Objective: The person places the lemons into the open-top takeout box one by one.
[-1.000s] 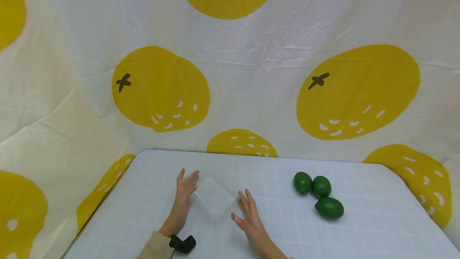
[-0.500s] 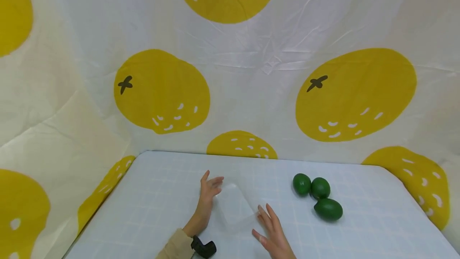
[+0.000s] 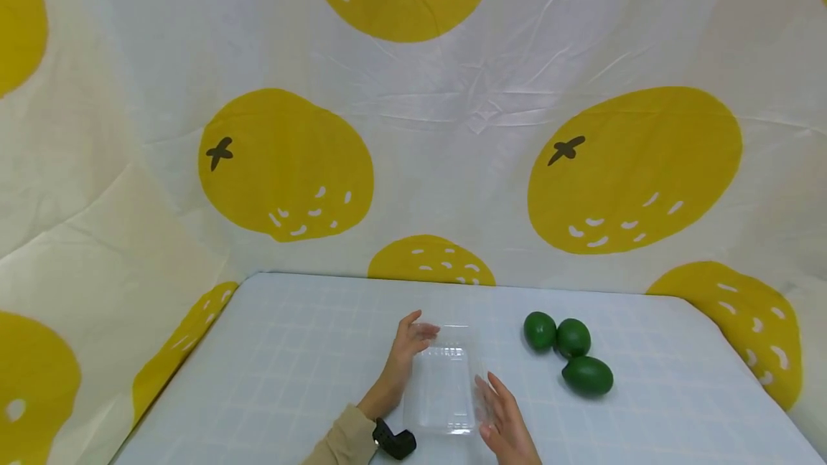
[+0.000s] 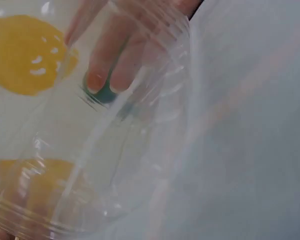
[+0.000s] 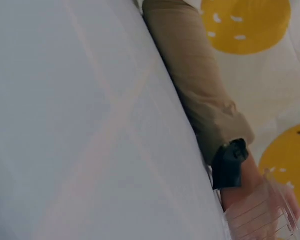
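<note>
A clear plastic container (image 3: 442, 390) is between my two hands, close over the table. My left hand (image 3: 399, 363) grips its left side near the far corner, with fingertips showing through the plastic. On the right side my right hand (image 3: 507, 423) holds the edge, thumb toward me and fingers behind the clear wall. In the left wrist view, the container (image 4: 110, 165) fills much of the picture, and the right hand (image 4: 115, 55) shows through it. In the right wrist view, part of the container (image 5: 257, 215) overlaps the left hand.
Three dark green fruits, two rounder fruits (image 3: 557, 336) and one with a pointed tip (image 3: 588, 376), lie to the right of the container. The pale checked table (image 3: 271, 379) meets a lemon-printed cloth (image 3: 452, 185) behind. A black wrist device (image 3: 395, 440) sits on the left wrist.
Both hands have moved to the right with the container. It has turned from a slanted position to nearly straight. The green fruits keep their places.
</note>
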A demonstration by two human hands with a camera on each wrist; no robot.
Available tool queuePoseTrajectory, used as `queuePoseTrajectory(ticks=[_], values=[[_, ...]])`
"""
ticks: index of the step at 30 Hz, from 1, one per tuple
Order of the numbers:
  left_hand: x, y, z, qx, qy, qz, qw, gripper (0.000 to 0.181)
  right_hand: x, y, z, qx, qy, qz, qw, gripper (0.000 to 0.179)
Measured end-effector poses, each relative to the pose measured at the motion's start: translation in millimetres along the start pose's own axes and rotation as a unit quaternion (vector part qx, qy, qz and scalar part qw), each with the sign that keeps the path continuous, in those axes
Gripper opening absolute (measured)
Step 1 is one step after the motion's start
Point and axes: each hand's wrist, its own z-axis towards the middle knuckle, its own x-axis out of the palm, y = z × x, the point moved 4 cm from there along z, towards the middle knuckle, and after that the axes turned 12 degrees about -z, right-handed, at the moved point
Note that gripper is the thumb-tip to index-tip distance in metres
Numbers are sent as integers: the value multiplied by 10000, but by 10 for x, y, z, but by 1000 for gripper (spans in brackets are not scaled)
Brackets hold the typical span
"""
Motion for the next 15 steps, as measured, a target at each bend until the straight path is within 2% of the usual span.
queuePoseTrajectory(ticks=[4, 7, 11, 15], values=[[34, 21, -12, -142, 114, 35, 9998, 63, 4, 3, 0, -1, -111, -154, 9998, 71], [58, 12, -26, -101, 109, 23, 9999, 64, 5, 6, -3, 101, -163, -230, 9996, 73], [71, 0, -38, -24, 229, -8, 9997, 68, 2, 17, -1, 592, -193, -282, 9977, 80], [74, -4, -50, -21, 371, -24, 9993, 69, 8, 25, 5, 798, -184, -278, 9963, 83]])
